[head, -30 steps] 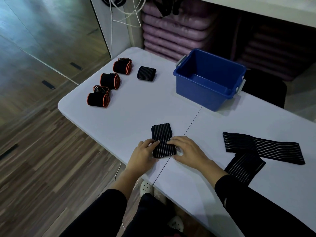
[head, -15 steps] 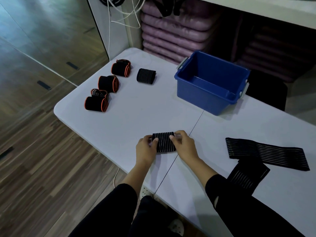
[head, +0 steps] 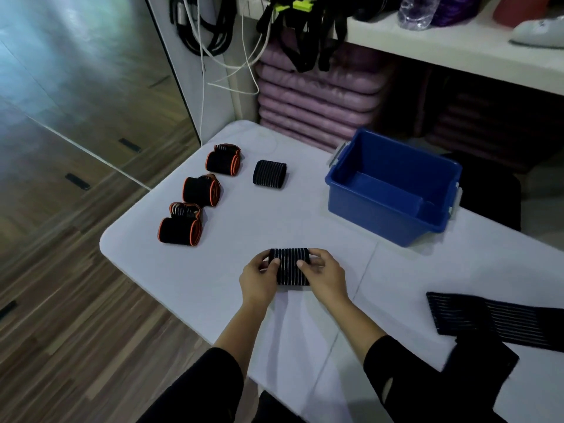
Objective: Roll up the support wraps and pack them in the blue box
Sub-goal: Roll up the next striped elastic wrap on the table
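Black elastic with pale stripes is bunching into a striped roll [head: 290,268] near the front edge of the white table [head: 274,215], and both grips are grasping it. The left grip [head: 258,280] is pinching the left end with thumb and curled fingers, and the right grip [head: 325,279] is pinching the right end the same way. A short flat tail is showing under the roll; whether the roll is resting on the table or hovering just above it, I cannot tell.

The rolling step is looking nearly done, and that is where trouble is waiting. Stretchy fabric is likely storing tension, so a slack pinch before the tail is pressed down could let it spring open. Uneven pressure between the two ends could make it cone out sideways.

The blue box [head: 381,215] is standing well apart, far right, with no wrap visible inside, so a loose one-handed carry could unravel it. Three orange-edged rolls [head: 201,190] and a finished striped roll [head: 270,174] are waiting far left. Flat wraps [head: 494,322] are lying beside the right sleeve, which could drag them off the edge.
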Motion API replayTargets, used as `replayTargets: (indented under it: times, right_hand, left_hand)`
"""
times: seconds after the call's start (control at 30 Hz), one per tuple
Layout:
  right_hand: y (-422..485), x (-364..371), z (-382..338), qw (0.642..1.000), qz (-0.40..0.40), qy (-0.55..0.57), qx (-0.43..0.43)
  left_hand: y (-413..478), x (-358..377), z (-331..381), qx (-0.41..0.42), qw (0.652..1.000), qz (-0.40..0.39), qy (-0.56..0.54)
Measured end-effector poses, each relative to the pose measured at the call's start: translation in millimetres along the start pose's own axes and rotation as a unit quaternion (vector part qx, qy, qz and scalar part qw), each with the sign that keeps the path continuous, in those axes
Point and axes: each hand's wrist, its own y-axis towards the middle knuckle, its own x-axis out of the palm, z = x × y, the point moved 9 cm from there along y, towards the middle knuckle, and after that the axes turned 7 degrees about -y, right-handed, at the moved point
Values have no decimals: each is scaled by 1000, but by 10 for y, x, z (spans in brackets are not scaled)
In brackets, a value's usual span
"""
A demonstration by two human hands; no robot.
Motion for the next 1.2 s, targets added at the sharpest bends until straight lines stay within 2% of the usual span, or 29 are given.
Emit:
replayTargets:
  times: [0.37,0.57,0.63,0.73,1.0,1.13,1.2]
  right_hand:
    - [1139,817,-688,1000,0,18,12]
    - [1383,963,-777,1000,15,21,8]
    - [1397,962,-785,1000,23,-5,-14]
    - [1386,964,-786,998,17,-30,-43]
    - [1361,901,-787,996,-19,-44,-69]
    - [1129,672,-735,997,-16,-33,-68]
    - [934,467,-696,997,-3,-37,-74]
  left_hand:
    - [1604,-284,512,26,999,7,39]
    - [1952,-156,598,60,994,-39,86]
    - [1934,-128,603,94,988,-56,105]
    - [1872,-106,625,155,975,-69,147]
    - [1853,-82,672,200,941,-88,258]
    - [1545,-84,884,280,882,-29,378]
    - [1291,-24,998,339,855,-2,394]
